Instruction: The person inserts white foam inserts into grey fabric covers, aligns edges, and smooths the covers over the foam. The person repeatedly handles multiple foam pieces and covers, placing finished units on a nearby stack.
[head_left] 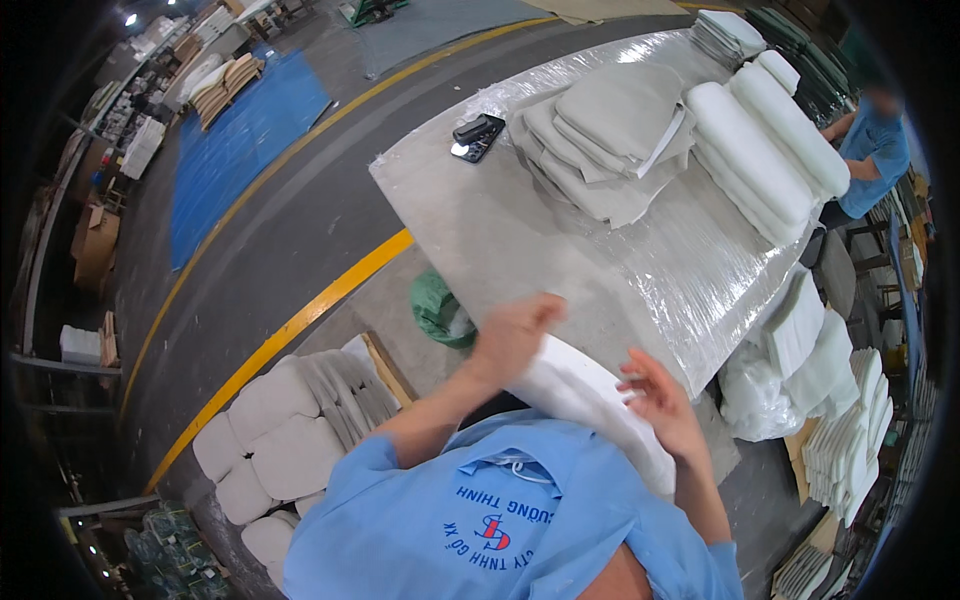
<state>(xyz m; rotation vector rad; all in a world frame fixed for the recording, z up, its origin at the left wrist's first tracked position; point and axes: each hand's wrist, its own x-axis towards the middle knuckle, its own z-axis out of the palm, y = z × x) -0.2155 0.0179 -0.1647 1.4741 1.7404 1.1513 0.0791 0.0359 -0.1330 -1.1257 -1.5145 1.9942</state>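
A white padded sheet (580, 385) lies across the near edge of the table, against my blue shirt, with part of it hanging down on the right. My left hand (515, 338) is over its left end, fingers smeared by motion, so its grip is unclear. At the right edge of the sheet, my right hand (655, 395) has its fingers apart and slightly bent; whether they touch the sheet is hard to tell. Farther back on the plastic-covered table (480, 230) sits a stack of grey cushion covers (610, 130), beside thick white padding rolls (755, 160).
A phone with a black object on it (477, 137) lies near the table's far left edge. A green bag (440, 310) stands below the left side. Grey cushions (290, 450) are piled at lower left, white pads (850, 430) at right. Another person (872, 150) works at far right.
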